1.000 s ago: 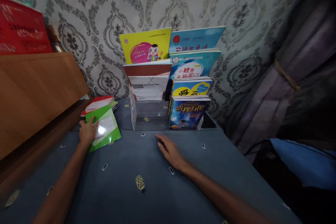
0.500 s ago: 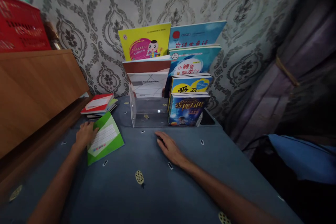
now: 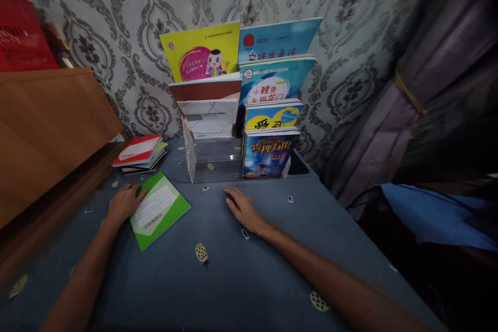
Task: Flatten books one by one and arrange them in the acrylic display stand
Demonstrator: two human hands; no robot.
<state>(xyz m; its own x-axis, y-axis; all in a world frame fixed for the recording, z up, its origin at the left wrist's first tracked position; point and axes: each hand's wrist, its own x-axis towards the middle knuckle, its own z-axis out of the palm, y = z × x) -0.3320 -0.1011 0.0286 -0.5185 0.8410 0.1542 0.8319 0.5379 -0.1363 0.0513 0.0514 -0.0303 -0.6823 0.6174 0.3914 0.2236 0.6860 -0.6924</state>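
Observation:
A green book (image 3: 159, 208) with a pale panel lies at the left of the blue tablecloth. At its left edge, my left hand (image 3: 125, 202) grips it, the thumb over the cover and the other fingers partly hidden. My right hand (image 3: 243, 208) rests on the cloth in front of the clear stand (image 3: 213, 170), fingers apart and holding nothing. The stand bears several upright books, among them a yellow one (image 3: 204, 54) at the back left and a dark blue one (image 3: 268, 155) at the front right.
A small pile of books with a red one (image 3: 138, 148) on top lies behind my left hand. A wooden cabinet (image 3: 54, 129) with a red basket (image 3: 23, 33) stands at the left. Patterned wall behind; curtain (image 3: 373, 140) and blue cloth (image 3: 436, 218) at right.
The green book has turned a little and come slightly nearer with my left hand on it. The camera view has shifted slightly; my right hand stays on the cloth.

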